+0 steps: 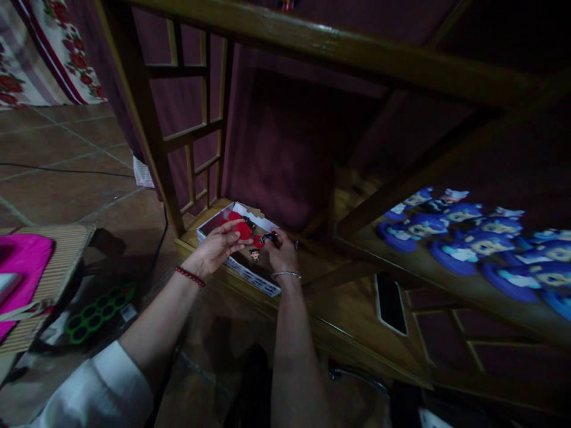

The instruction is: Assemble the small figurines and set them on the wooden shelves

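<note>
I have the left hand (216, 246) pinched narrow on a red disc (242, 230); the right hand (284, 255) grips a small black piece (271, 239); both arms stretch from the near side; the disc looks round, plain, above the white box (252, 278) on the shelf (343, 304).

The disc (242, 230) is bright red; the small figure (270, 239) to its right looks black. White box (252, 278), dark marks patterning its near side. Dark red bracelet (190, 276), silver bangle (286, 274), pale sleeve (107, 377). Right: blue-and-white figurines (486, 241), a black phone (391, 304) edged white. Left: hot-pink cloth (39, 252), green tray (99, 313). Far left: white curtain (79, 62) with red flowers. The shelf (307, 30) is yellowish brown.
</note>
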A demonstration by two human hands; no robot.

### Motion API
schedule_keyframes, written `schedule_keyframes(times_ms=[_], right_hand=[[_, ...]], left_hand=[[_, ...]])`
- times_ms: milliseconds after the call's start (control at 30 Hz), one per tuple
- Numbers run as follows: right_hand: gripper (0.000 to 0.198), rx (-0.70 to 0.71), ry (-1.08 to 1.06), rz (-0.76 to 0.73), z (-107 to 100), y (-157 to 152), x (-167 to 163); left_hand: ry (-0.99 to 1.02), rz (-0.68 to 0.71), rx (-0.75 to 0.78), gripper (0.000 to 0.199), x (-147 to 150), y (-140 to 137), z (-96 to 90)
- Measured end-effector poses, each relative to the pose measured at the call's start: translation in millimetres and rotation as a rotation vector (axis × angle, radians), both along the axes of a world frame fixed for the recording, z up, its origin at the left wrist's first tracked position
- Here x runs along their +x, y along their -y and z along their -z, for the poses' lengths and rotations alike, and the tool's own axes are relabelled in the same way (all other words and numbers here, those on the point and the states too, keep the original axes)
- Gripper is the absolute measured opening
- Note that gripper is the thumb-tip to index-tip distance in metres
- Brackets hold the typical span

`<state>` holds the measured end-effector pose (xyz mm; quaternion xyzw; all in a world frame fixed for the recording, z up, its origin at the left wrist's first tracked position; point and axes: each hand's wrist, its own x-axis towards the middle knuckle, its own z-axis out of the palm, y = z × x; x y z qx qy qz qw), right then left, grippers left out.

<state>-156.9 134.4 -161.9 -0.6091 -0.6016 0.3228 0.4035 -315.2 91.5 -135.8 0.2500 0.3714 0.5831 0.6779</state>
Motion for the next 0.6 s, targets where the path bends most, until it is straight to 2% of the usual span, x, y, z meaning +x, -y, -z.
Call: schedule_keyframes(times_ms=[133,267,467,600], right_hand=[[0.037,0.004,-0.17,0.016,7,-3,4],[0.035,0.019,-0.251,0.011,8,-1,6],[0.036,0.029,-0.338,0.002,6,-1,3],[0.034,0.031,-0.385,0.036,5,-2,1]], left_hand=[[0.012,-0.006,-0.021,0.043,5,12,0.9],[0.032,0.006,-0.023,0.042,8,10,3.4],[0.014,0.054,-0.021,0.029,15,4,5.2],[-0.019,0.033,-0.028,0.023,21,4,5.1]])
